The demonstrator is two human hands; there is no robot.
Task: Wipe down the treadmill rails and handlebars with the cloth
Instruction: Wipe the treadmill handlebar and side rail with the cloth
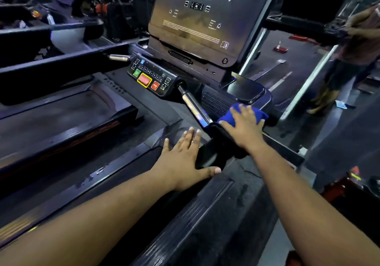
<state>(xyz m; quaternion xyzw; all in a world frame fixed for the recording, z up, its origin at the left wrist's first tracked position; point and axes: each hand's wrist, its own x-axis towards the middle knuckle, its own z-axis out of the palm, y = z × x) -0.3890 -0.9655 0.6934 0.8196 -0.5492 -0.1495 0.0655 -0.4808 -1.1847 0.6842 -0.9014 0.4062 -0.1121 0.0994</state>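
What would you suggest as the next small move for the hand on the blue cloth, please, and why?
Probably slide the right hand and blue cloth left onto the shiny handlebar. The cloth lies flat under straight fingers on the black rail right beside that bar, while the left hand rests open nearby.

both arms reach forward — left hand point(183, 158) and right hand point(244, 124) flat, fingers spread.

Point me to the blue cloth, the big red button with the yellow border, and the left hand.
blue cloth point(236, 112): head view, on its bare upper left corner, beyond the fingers.
red button point(144, 80): head view, centre of its face.
left hand point(183, 158): head view, back of the hand.
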